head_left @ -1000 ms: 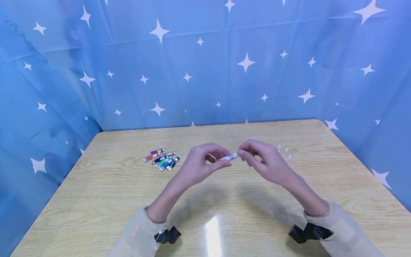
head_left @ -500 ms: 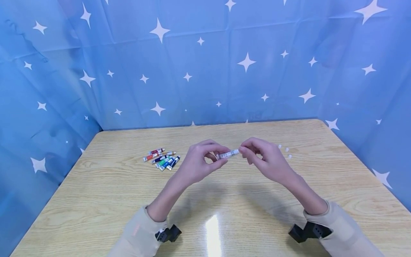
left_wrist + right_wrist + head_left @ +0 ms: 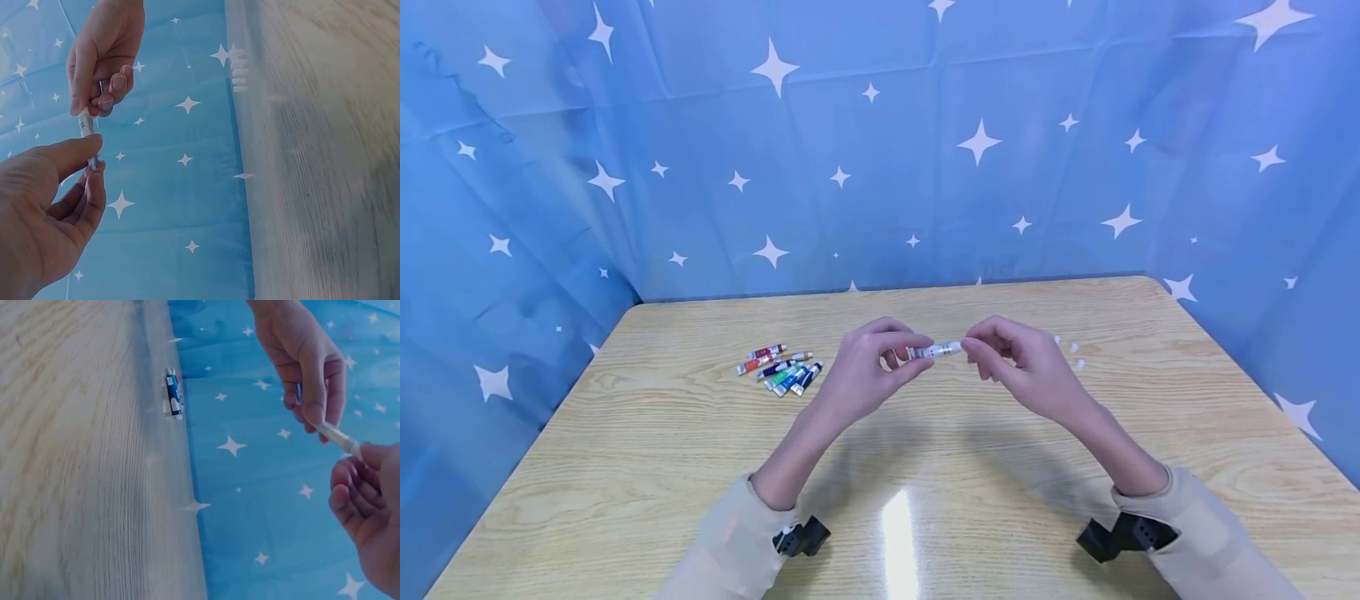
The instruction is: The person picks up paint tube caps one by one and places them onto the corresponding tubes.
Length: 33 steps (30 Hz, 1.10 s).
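A small white paint tube (image 3: 940, 350) is held nearly level above the table between both hands. My left hand (image 3: 874, 362) pinches its tail end between thumb and fingers. At the other end, the thumb and forefinger of my right hand (image 3: 1026, 362) pinch the tip and hide it. The left wrist view shows the tube (image 3: 87, 125) with dark print on its side. From the right wrist it appears as a pale tube (image 3: 337, 435) spanning the gap between the two hands.
Several coloured paint tubes (image 3: 786, 375) lie in a loose pile on the wooden table (image 3: 700, 442), left of the hands. Several small white caps (image 3: 1073, 347) sit behind the right hand. A blue star-patterned cloth (image 3: 880, 167) hangs along the back and sides.
More of the tube's body shows, as the left fingers now grip nearer its tail. Both hands have shifted slightly up in view. The pile and the caps lie as before.
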### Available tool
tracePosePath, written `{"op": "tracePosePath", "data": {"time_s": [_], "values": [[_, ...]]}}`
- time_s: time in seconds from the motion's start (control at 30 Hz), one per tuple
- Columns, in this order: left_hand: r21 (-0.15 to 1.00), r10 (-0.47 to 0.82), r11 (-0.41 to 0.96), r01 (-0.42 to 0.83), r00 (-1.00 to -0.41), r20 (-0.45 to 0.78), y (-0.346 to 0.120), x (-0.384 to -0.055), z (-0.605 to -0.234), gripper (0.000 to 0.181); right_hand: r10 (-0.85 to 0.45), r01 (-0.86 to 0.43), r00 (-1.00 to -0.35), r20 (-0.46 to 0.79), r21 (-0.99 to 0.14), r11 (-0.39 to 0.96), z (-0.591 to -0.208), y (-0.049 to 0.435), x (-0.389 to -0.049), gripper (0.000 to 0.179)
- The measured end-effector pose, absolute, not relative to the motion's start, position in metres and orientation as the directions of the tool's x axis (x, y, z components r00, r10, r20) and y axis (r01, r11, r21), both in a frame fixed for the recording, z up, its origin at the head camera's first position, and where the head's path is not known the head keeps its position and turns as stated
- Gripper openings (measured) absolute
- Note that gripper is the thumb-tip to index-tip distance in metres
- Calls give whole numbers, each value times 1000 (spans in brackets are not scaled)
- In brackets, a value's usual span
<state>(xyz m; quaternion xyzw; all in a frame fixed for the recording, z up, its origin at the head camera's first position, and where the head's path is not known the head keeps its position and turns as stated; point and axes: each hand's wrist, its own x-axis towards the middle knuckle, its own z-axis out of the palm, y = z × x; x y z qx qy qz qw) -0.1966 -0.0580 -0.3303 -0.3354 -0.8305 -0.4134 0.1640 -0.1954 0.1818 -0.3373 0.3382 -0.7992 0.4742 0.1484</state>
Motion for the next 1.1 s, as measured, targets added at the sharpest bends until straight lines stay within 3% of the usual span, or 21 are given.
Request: {"op": "tracePosePath", "data": {"time_s": [0.3,1.1], "values": [[571,415,433,698,-717,561,-53,-201,-328,19,-381,-657,-748,543,-686,312,-338,186,-199,9],[677,320,483,555,-832,454,-48,-229,-343,17,-338,-605,-792,508,-726,327,-337,198,-204,11]]}}
